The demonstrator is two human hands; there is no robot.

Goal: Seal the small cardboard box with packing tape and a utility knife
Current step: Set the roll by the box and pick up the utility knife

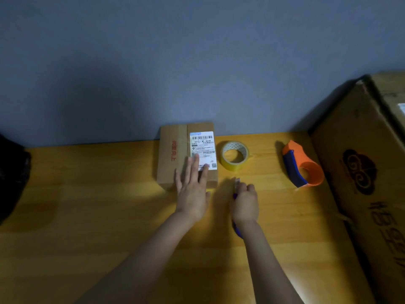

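Left hand (192, 189) flat, fingers spread, pressing box (187, 154) onto table (87, 216) — steadies it. Right hand (245, 204) closed round knife (236, 187), blade beside box. Tape (234, 155) just beyond right hand.

Wooden table (87, 216), yellow-orange grain, against blue-grey wall (175, 51). Large cardboard carton (359, 172) at 3 o'clock, printed dark cloud logo, tilted against table edge. Dark black object (11, 176) at 9 o'clock, indistinct.
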